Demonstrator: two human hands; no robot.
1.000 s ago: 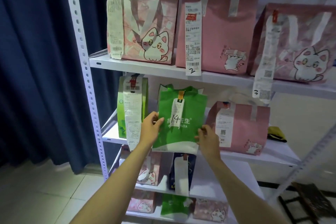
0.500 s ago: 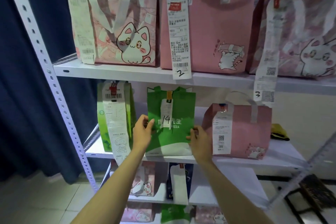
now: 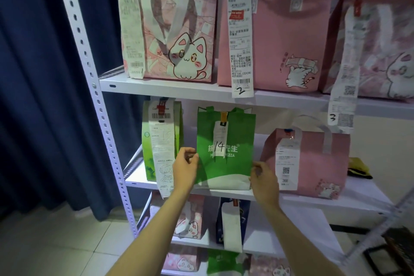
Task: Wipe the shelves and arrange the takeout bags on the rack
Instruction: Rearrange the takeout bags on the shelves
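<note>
I am holding the green bag [image 3: 224,150] by both sides, left hand [image 3: 184,169] and right hand [image 3: 264,178] pinching its edges, as it is standing on the middle shelf [image 3: 313,199], and I should be setting it straight and letting go gently.

We have the green bag [image 3: 225,150], white at the bottom and tagged with a slip marked 14, standing upright on the middle shelf [image 3: 313,199] of the white rack, its lower side edges right at our fingertips on both sides. Beyond the left fingers stands a light green bag [image 3: 149,152] with a long receipt; past the right fingers, a low pink bag [image 3: 313,170].
</note>
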